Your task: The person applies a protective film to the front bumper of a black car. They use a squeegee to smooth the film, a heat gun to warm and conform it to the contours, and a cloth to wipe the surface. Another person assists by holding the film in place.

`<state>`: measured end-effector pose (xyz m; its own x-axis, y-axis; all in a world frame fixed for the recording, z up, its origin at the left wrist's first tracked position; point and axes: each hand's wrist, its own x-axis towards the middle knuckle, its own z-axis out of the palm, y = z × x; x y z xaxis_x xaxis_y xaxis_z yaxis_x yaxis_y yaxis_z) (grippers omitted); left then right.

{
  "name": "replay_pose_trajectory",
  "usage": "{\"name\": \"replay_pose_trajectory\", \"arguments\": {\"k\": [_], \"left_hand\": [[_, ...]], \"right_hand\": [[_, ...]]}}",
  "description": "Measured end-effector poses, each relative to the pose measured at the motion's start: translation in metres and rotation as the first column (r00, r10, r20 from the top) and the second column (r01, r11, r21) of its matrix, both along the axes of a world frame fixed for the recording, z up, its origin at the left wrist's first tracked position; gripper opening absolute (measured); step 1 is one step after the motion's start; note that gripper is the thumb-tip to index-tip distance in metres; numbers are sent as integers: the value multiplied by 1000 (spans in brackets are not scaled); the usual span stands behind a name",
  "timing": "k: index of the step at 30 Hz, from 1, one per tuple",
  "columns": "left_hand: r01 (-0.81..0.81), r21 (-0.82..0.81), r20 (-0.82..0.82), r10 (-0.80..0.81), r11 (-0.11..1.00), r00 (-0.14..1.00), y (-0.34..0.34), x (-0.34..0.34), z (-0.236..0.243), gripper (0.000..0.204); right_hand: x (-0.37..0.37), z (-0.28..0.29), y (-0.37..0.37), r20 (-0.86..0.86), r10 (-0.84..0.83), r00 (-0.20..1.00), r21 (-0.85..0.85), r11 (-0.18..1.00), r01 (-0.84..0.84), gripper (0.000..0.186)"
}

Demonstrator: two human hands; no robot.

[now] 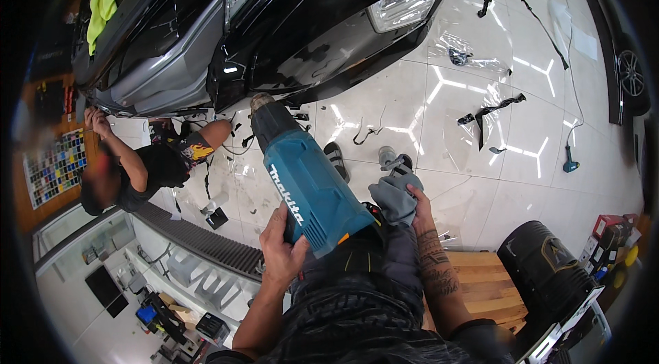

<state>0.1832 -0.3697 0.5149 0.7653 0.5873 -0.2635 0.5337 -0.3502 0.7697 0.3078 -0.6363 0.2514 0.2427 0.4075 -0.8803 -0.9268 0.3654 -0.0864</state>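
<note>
My left hand (pixel 285 251) is closed round a teal and black heat gun (pixel 309 179), whose metal nozzle (pixel 259 103) points up toward the lower edge of a glossy black car panel (pixel 295 55). In my right hand (pixel 419 203) is a bunched grey cloth (pixel 390 196), held beside the back end of the gun. The car's clear lamp (pixel 405 4) is above, and a neon yellow cloth (pixel 104 4) drapes over the bodywork at upper left.
A co-worker (pixel 144 172) crouches at left, hands raised at the car's edge. Black film scraps (pixel 491 110), a cable and another teal tool (pixel 570 161) lie on the tiled floor. A wooden surface (pixel 480 282) and black drum (pixel 535 268) stand lower right; shelving (pixel 185 282) lower left.
</note>
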Motion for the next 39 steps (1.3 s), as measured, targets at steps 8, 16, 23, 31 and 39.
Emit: {"name": "replay_pose_trajectory", "arguments": {"k": [8,16,23,31,39], "left_hand": [[-9,-62,-22,8,998,1000,10,-7,0,65],[7,-75,-36,-10,997,999,19,-19,0,66],[25,-80,-10,-26,996,1000,27,-21,5,66],[50,-116,-4,-51,992,999,33,-27,6,66],[107,-118,-22,-111,987,994,37,-39,11,64]], "right_hand": [[-10,-4,7,-18,-44,999,-2,999,44,39],[-7,16,17,25,-29,999,-45,999,31,38],[3,36,31,177,33,984,-65,998,-22,41],[11,60,58,254,77,964,-35,997,-70,38],[14,73,79,344,132,930,-102,989,-103,36]]}}
